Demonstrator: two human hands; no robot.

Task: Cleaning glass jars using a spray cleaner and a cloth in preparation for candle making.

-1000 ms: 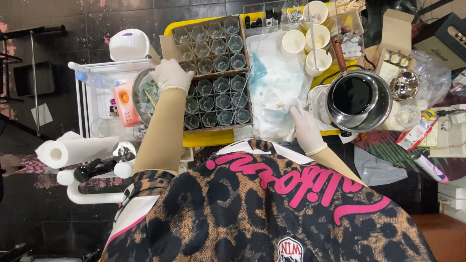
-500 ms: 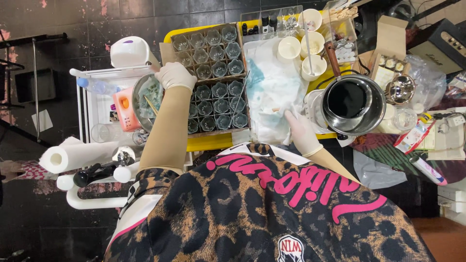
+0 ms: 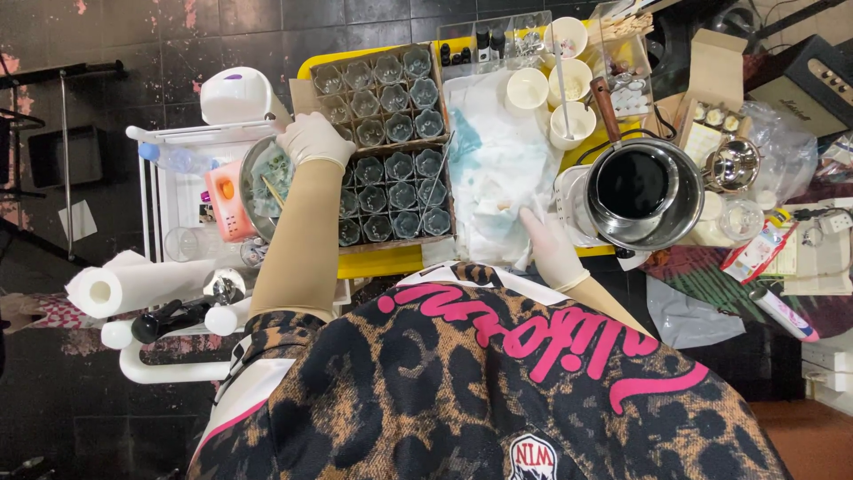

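We look straight down over our own leopard-print shoulders at a crowded work area. At far left a roll of white paper towel [image 3: 133,284] lies on a white wire trolley [image 3: 164,191]. Our gloved left hand [image 3: 313,140] rests on the rim of a round metal bowl of blue-green material [image 3: 262,178], fingers curled; a thin wooden stick [image 3: 274,192] slants beneath it, and we cannot tell whether the hand grips it. Just right, a cardboard tray of small empty glass jars [image 3: 386,147] sits on the yellow table [image 3: 382,263], its long axis running away from us. Further right, our gloved right hand [image 3: 549,249] lies flat, open, on a stained white cloth [image 3: 498,151]. Beyond it stands a steel saucepan of dark liquid [image 3: 641,191]. The bowl lies partly hidden by the left hand.
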